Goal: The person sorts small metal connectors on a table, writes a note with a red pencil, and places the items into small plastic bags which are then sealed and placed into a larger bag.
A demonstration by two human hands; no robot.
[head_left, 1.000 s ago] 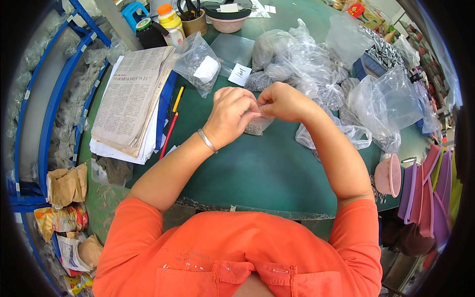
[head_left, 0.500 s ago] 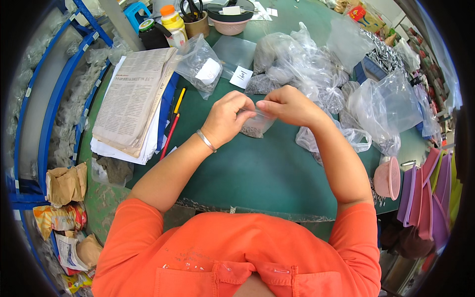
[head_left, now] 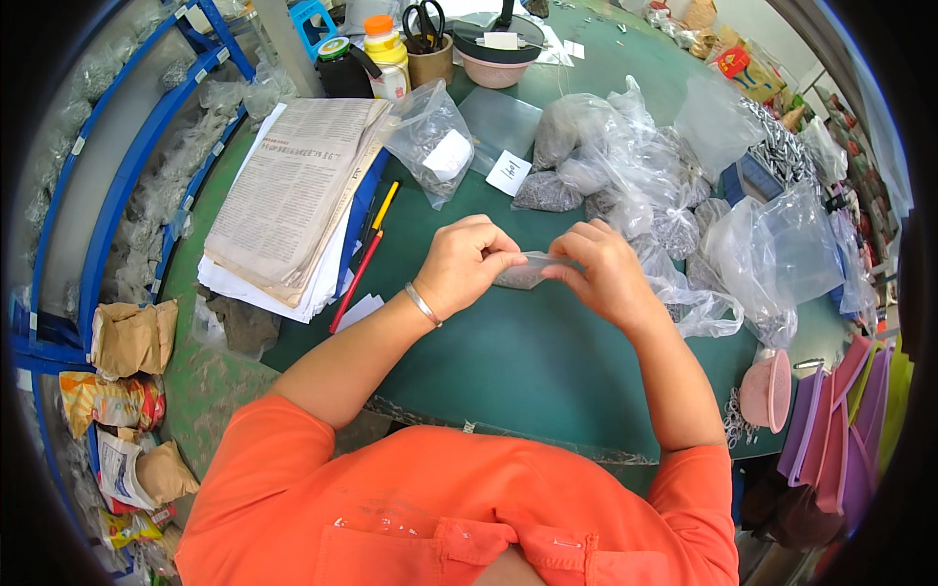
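Between my hands, a small clear plastic bag (head_left: 521, 274) with small greyish pieces in it is held over the green table (head_left: 508, 371). My left hand (head_left: 463, 262), with a silver bangle at its wrist, pinches one upper corner between thumb and fingers. The opposite corner is pinched by my right hand (head_left: 604, 271). Just beyond the bag lie a white paper tag (head_left: 508, 173) and a small bag of dark grey pieces (head_left: 547, 191). What exactly the pieces are is too small to tell.
Newspapers (head_left: 283, 195) lie stacked at the left, beside a red pen (head_left: 358, 280) and a yellow pencil (head_left: 386, 206). Filled plastic bags (head_left: 625, 156) crowd the right back. A pink basket (head_left: 765, 391) is at the right edge; a cup with scissors (head_left: 430, 64) stands at the back.
Both hands have come nearer to me with the small bag, and the right hand has turned so its fingers point up more. The whole view has shifted slightly.
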